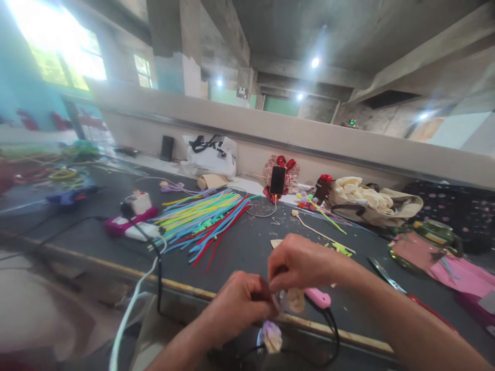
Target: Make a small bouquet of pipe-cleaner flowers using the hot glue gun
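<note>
Fingertips nearly together here, left hand [247, 298] and right hand [297, 263] bent over the tabletop's front edge [340, 334]! Both grips look curled in, but what sits between those fingers is too small and blurred, so I can't tell whether either is closed on anything. Just below the left hand, there's the purple-and-cream fuzzy flower [271, 337], any link to the fingers hard to make out. Beside the right hand, a pink handle [317, 298], its far end obscured. Colourful fuzzy stems [209, 219] lie beyond; the far left smears into blur.
</note>
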The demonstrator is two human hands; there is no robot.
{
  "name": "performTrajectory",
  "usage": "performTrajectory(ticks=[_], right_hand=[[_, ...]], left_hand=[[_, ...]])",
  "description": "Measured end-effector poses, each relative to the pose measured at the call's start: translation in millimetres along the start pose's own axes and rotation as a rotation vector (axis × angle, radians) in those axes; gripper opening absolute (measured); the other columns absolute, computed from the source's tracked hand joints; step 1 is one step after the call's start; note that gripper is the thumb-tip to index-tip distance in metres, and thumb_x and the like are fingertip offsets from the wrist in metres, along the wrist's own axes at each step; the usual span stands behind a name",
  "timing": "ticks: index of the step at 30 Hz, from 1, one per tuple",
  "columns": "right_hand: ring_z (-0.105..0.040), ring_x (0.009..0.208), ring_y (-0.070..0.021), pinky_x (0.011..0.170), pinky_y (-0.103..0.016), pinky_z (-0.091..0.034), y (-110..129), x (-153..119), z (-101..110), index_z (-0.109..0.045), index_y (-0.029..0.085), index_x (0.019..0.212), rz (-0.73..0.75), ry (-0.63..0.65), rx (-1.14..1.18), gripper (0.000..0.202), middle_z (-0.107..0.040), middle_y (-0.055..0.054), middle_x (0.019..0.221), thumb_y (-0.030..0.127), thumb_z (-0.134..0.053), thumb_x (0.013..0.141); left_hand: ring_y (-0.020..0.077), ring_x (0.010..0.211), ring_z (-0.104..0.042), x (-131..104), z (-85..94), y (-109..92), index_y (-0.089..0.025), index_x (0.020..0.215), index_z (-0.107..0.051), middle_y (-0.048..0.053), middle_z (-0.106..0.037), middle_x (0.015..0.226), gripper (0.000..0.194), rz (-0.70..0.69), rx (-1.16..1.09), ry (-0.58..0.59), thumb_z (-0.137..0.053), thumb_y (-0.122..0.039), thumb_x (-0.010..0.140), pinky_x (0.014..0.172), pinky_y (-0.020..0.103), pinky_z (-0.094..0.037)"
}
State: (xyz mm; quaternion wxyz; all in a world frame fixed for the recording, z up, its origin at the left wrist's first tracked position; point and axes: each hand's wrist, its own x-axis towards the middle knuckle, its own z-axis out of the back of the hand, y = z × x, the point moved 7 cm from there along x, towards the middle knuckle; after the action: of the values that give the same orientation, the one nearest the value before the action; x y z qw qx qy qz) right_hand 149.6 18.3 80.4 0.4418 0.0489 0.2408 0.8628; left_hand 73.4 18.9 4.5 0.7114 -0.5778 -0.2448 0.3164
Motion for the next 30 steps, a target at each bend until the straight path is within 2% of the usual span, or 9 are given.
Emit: performTrajectory(ticks=[3, 4, 6, 9, 12, 16, 26, 28, 30], right_hand=[[-0.042, 0.044, -0.0063, 0.042, -0.017, -0.030, -27.7, 11.5, -15.7, -0.063, 0.012, 0.062, -0.123, 0.070, 0.521, 0.018, -0.051, 0.005, 0.048, 0.029, -0.067, 0.059], [-0.041, 0.042, -0.0059, 0.040, -0.017, -0.029, -37.2, 13.9, -19.7, -0.062, 0.012, 0.059, -0.168, -0.007, 0.677, 0.018, -0.051, 0.005, 0.047, 0.028, -0.069, 0.056], [-0.035, 0.038, -0.0042, 0.038, -0.016, -0.026, -47.0, 14.9, -32.8, -0.059, 0.013, 0.059, -0.195, -0.123, 0.739, 0.017, -0.045, 0.007, 0.045, 0.029, -0.062, 0.062], [-0.029, 0.039, -0.0036, 0.038, -0.016, -0.022, -43.6, 7.3, -50.9, -0.057, 0.013, 0.060, -0.181, -0.303, 0.792, 0.018, -0.040, 0.008, 0.044, 0.029, -0.057, 0.069], [-0.031, 0.040, -0.0046, 0.039, -0.016, -0.022, -28.5, -5.3, -57.1, -0.056, 0.013, 0.056, -0.175, -0.438, 0.712, 0.023, -0.039, 0.007, 0.042, 0.030, -0.056, 0.071], [-0.037, 0.045, -0.0058, 0.042, -0.016, -0.026, -8.7, -12.9, -51.3, -0.061, 0.013, 0.061, -0.130, -0.524, 0.475, 0.022, -0.045, 0.005, 0.047, 0.029, -0.055, 0.074], [-0.052, 0.056, -0.0084, 0.054, -0.016, -0.035, -2.2, -8.1, -66.2, -0.063, 0.017, 0.070, -0.064, -0.473, 0.236, 0.014, -0.061, 0.002, 0.063, 0.020, -0.051, 0.077], [-0.052, 0.057, -0.0089, 0.054, -0.017, -0.035, -5.6, -11.1, -66.8, -0.064, 0.017, 0.070, -0.082, -0.471, 0.269, 0.015, -0.062, 0.001, 0.063, 0.023, -0.052, 0.076], [-0.049, 0.052, -0.0085, 0.049, -0.017, -0.033, -17.1, -14.0, -67.0, -0.064, 0.016, 0.064, -0.127, -0.471, 0.428, 0.020, -0.059, 0.002, 0.057, 0.029, -0.054, 0.075]], left_hand=[[0.0074, 0.047, -0.039, -3.9, 0.6, -5.3, -0.012, 0.051, -0.064, -0.004, -0.049, 0.048, 0.010, -0.032, -0.245, 0.013, -0.064, -0.020, 0.058, 0.046, 0.019, -0.028], [0.0074, 0.046, -0.040, -4.5, 3.7, -4.9, -0.012, 0.050, -0.063, -0.003, -0.051, 0.048, 0.009, -0.038, -0.339, -0.016, -0.065, -0.018, 0.057, 0.045, 0.019, -0.029], [0.0068, 0.042, -0.040, -5.1, 11.7, 0.8, -0.013, 0.050, -0.062, -0.003, -0.053, 0.046, 0.008, -0.031, -0.526, -0.109, -0.065, -0.016, 0.056, 0.044, 0.019, -0.029], [0.0051, 0.036, -0.037, -5.5, 20.7, 15.4, -0.015, 0.050, -0.057, -0.004, -0.052, 0.040, 0.014, -0.006, -0.727, -0.285, -0.066, -0.021, 0.059, 0.040, 0.017, -0.028], [0.0045, 0.037, -0.038, -4.8, 20.2, 25.1, -0.014, 0.053, -0.056, -0.005, -0.053, 0.042, 0.017, -0.009, -0.800, -0.390, -0.067, -0.024, 0.061, 0.040, 0.016, -0.028], [0.0036, 0.039, -0.038, -2.9, 11.2, 32.6, -0.014, 0.058, -0.056, -0.006, -0.052, 0.043, 0.016, -0.021, -0.884, -0.435, -0.066, -0.025, 0.064, 0.041, 0.015, -0.028], [0.0089, 0.053, -0.053, -11.5, -7.5, 46.3, -0.013, 0.071, -0.063, 0.000, -0.061, 0.056, 0.016, 0.119, -1.010, -0.413, -0.065, -0.027, 0.065, 0.054, 0.018, -0.040], [0.0070, 0.047, -0.049, -12.9, -7.4, 44.3, -0.014, 0.067, -0.061, -0.002, -0.058, 0.052, 0.015, 0.117, -1.039, -0.410, -0.065, -0.028, 0.064, 0.049, 0.016, -0.038], [0.0052, 0.042, -0.044, -13.6, -5.7, 42.4, -0.014, 0.062, -0.060, -0.003, -0.055, 0.048, 0.017, 0.110, -1.054, -0.415, -0.067, -0.029, 0.062, 0.045, 0.015, -0.035]])
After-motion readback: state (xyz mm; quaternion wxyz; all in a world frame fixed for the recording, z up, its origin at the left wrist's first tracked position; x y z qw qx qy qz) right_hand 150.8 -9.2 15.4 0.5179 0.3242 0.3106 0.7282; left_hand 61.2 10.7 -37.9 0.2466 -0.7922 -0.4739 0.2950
